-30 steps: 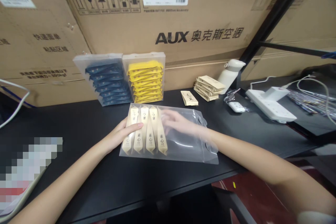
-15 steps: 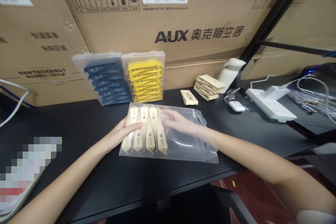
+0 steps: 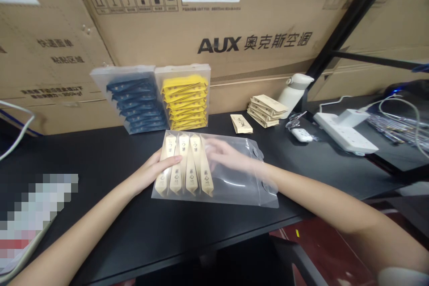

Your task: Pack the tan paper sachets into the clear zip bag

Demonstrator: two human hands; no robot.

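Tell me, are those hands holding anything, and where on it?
The left hand presses on the left end of the clear pouch, over the beige sachets. The right hand is inside the pouch; its grip cannot be told.

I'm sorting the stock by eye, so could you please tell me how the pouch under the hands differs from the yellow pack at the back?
The clear pouch lies flat on the table; the yellow pack stands leaning against the cardboard box. The clear pouch holds four beige sachets in its left part only, while the yellow pack is filled with yellow sachets. The right hand is inside the clear pouch and the left hand touches it; nothing touches the yellow pack. Both are see-through.
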